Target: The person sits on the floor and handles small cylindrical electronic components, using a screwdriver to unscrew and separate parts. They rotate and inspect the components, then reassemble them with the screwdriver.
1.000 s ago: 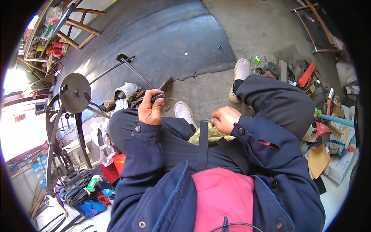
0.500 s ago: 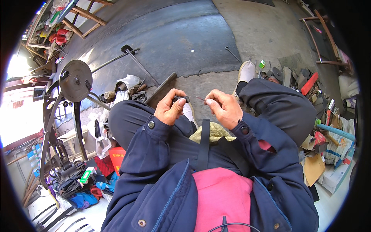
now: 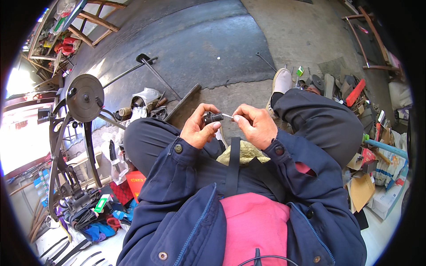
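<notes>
My left hand (image 3: pixel 198 129) is closed around a small black cylindrical part (image 3: pixel 214 117), its thumb below and fingers above. The part's right end points toward my other hand. Between thumb and forefinger, my right hand (image 3: pixel 258 127) pinches a thin, light, shiny rod (image 3: pixel 227 115). The rod's left tip meets or nearly meets the end of the black part; whether it goes inside I cannot tell. Both hands are held above my lap, over a yellowish cloth bundle (image 3: pixel 242 153) and a dark strap (image 3: pixel 233 166).
A hand-cranked iron machine with a round wheel (image 3: pixel 85 98) stands at my left. Bags, boxes and tools lie around its base. Shoe soles and a red strip (image 3: pixel 355 93) are piled to the right. A metal stand (image 3: pixel 155 73) and a hooked rod (image 3: pixel 266 61) lie ahead.
My left hand has turned, so more of the black part shows. The rod in my right hand now points at its end, and the gap between them has narrowed.
</notes>
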A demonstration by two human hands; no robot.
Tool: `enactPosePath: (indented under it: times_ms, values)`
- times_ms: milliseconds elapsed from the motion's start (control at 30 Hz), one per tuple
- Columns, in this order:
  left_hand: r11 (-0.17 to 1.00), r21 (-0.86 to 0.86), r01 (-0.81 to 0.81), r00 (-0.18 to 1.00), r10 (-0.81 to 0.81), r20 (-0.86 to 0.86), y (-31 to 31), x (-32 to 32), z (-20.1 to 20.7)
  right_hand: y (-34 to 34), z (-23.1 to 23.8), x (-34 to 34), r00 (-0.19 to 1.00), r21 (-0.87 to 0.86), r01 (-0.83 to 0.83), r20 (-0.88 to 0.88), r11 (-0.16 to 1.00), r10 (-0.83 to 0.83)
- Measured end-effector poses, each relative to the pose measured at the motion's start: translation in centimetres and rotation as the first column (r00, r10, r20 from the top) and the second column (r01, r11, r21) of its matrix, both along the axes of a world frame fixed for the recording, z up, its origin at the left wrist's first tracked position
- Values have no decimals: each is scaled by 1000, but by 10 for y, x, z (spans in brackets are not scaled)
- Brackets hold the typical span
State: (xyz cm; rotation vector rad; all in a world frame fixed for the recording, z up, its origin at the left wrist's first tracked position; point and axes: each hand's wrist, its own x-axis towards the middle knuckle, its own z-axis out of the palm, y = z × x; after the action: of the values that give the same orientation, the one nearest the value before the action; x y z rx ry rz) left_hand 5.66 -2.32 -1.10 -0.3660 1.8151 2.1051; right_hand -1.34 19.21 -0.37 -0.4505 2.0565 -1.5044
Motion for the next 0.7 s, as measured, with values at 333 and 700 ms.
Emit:
enactPosePath:
  times_ms: [333,700]
  values:
    - [995,91,29,994,-19,-106,-11,-1,-12,2,1,-1,999,-7,-22,35,1000,22]
    - [998,62,-1,996,6,-86,-11,-1,-2,2,4,-1,997,26,-35,-67,999,36]
